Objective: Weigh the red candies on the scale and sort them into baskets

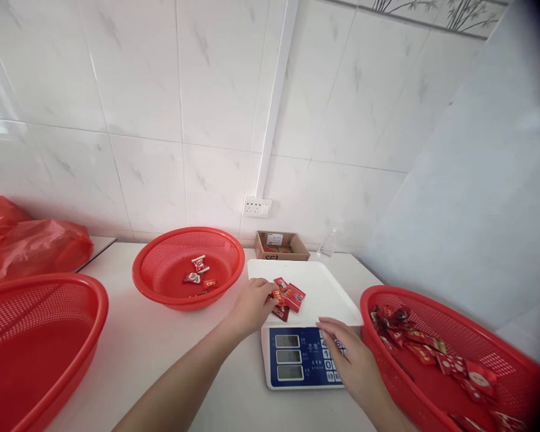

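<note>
A white digital scale (328, 294) stands in front of me, its blue panel with displays and keys facing my side. Over the left part of its pan, my left hand (254, 303) has its fingers closed on a small orange-red wrapped candy (278, 296). Several red packets (294, 297) lie on the pan against those fingers. Above the keypad is my right hand (348, 354), holding nothing, its fingers stretched out and partly covering the keys. I cannot tell whether its fingertips touch the panel.
A round red basket (146, 258) with several candies sits behind left. Another red basket (99, 300) is at the near left, and a third (373, 294), holding many packets, at the right. A cardboard box (292, 255), clear plastic cup (327, 243) and red plastic bags (45, 243) line the wall.
</note>
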Demonstrator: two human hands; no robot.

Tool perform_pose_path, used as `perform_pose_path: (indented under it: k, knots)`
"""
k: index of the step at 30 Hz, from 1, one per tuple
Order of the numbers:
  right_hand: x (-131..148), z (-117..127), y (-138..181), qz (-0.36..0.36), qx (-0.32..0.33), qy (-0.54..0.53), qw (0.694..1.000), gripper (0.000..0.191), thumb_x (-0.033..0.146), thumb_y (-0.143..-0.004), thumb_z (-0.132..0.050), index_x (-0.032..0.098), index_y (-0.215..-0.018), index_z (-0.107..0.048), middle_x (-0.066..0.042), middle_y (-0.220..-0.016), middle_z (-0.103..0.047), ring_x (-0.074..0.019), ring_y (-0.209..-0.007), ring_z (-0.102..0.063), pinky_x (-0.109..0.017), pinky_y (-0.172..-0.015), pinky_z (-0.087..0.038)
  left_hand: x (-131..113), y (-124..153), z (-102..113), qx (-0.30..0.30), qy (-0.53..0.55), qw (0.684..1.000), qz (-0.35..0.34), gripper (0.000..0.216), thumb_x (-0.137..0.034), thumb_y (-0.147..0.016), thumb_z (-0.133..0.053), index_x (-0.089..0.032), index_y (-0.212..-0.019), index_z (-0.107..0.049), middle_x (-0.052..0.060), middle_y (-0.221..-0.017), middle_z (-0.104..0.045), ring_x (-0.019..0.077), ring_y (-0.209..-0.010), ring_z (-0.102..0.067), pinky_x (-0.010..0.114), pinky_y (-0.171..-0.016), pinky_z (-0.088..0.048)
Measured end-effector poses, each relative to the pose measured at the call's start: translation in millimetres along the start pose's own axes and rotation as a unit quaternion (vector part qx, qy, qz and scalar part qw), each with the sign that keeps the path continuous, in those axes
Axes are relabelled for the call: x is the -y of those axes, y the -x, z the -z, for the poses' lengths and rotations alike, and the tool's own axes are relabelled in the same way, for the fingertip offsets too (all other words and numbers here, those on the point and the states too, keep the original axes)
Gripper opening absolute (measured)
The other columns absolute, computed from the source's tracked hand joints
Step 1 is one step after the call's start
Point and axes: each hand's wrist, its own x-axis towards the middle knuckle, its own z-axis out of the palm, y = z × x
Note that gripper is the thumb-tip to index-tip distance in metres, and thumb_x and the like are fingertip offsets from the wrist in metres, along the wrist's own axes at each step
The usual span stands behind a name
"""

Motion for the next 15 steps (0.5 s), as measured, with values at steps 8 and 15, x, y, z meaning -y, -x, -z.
perform_pose_path:
  k: [8, 15]
  knots:
    - [-41, 27, 81, -0.106, -0.016, -0.021, 0.994, 0.032, 0.046, -0.078, -0.052, 0.025, -0.096, -0.068, -0.006, -0.103, -0.068, -0.0218, -0.096, -0.063, -0.029, -0.082, -0.053, 6, -32, -20, 0.082, -0.123, 0.989, 0.019, 0.018, -0.006, -0.066, -0.063, -0.023, -0.07, -0.067, 0.006, -0.075, -0.064, 0.0259, -0.091, -0.054, 0.037, -0.09, -0.038]
    - [-47, 33, 99, -0.191, -0.048, -0.023, 0.98, 0.04, 0.054, -0.073, -0.051, 0.023, -0.091, -0.068, -0.005, -0.097, -0.07, -0.0206, -0.09, -0.065, -0.023, -0.076, -0.053, -9, -24, -24, 0.086, -0.215, 0.973, -0.024, 0.022, -0.018, -0.082, -0.049, -0.021, -0.099, -0.063, 0.007, -0.107, -0.062, 0.0232, -0.109, -0.048, 0.038, -0.095, -0.038]
